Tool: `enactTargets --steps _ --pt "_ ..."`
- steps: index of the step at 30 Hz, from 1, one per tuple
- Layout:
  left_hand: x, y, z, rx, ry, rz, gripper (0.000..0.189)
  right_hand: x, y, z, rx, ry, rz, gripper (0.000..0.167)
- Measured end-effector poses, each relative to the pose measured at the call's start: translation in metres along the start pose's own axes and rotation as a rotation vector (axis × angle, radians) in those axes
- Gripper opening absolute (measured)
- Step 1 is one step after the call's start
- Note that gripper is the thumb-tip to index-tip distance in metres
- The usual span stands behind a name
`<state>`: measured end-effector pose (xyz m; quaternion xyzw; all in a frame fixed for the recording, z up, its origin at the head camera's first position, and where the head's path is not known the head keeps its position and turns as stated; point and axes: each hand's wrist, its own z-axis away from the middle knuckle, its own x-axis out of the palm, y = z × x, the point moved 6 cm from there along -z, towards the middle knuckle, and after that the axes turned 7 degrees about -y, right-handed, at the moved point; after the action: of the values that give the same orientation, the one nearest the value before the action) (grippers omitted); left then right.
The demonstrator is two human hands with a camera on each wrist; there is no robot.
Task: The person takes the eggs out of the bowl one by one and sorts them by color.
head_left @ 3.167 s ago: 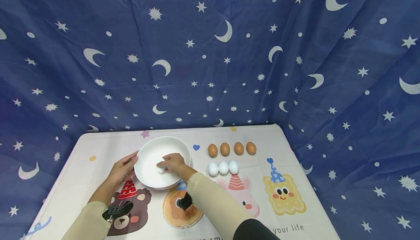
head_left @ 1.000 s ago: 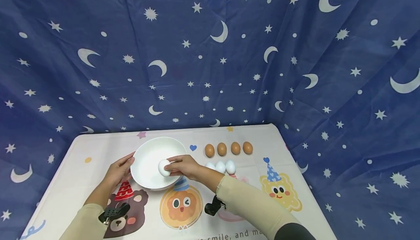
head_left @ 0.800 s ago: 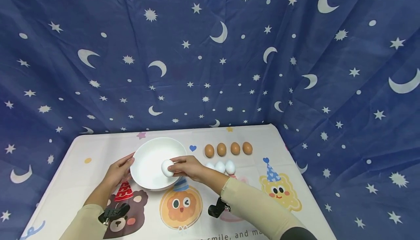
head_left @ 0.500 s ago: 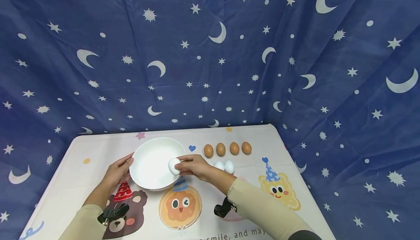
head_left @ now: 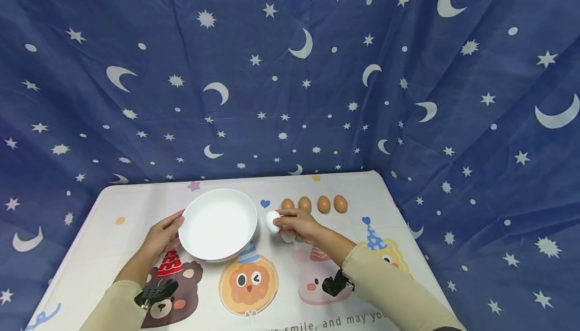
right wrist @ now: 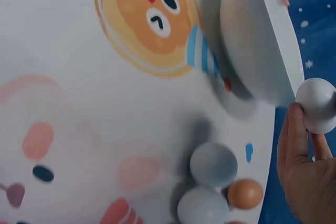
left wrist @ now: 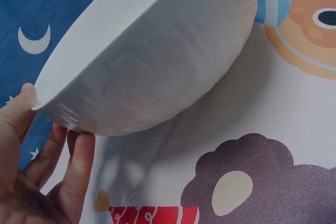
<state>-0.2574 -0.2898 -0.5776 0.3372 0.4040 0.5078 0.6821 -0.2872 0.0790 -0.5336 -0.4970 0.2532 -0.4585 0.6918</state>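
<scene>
A wide white bowl (head_left: pixel 217 225) stands on the left of the table. My left hand (head_left: pixel 162 235) holds its left side; in the left wrist view the thumb is at the rim and the fingers (left wrist: pixel 79 171) lie under the outer wall. Just right of the bowl, my right hand (head_left: pixel 299 223) pinches a white egg (head_left: pixel 272 222) above the table. Other white eggs lie beneath that hand, mostly hidden in the head view; the right wrist view shows two, a nearer white egg (right wrist: pixel 202 205) and another white egg (right wrist: pixel 213 164). No egg shows inside the bowl.
Behind the right hand runs a row of several brown eggs, the rightmost brown egg (head_left: pixel 341 203) fully visible. A printed tablecloth (head_left: pixel 254 291) with cartoon figures covers the table. A blue curtain (head_left: pixel 254 94) with moons and stars hangs along the back and right.
My right hand had its fingers on the white egg in the bowl, then lifted it and carried it right, past the rim, to over the white eggs. The left hand stays at the bowl.
</scene>
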Motion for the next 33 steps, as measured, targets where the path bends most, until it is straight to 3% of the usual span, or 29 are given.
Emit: enactTargets --steps 13,33 --pt "0.000 0.001 -0.001 0.004 0.000 0.006 0.074 -0.048 0.002 0.023 -0.006 0.070 -0.067 0.052" --pt "0.000 0.004 0.002 0.012 -0.005 -0.008 0.073 -0.113 0.019 0.052 0.036 0.166 -0.047 0.060"
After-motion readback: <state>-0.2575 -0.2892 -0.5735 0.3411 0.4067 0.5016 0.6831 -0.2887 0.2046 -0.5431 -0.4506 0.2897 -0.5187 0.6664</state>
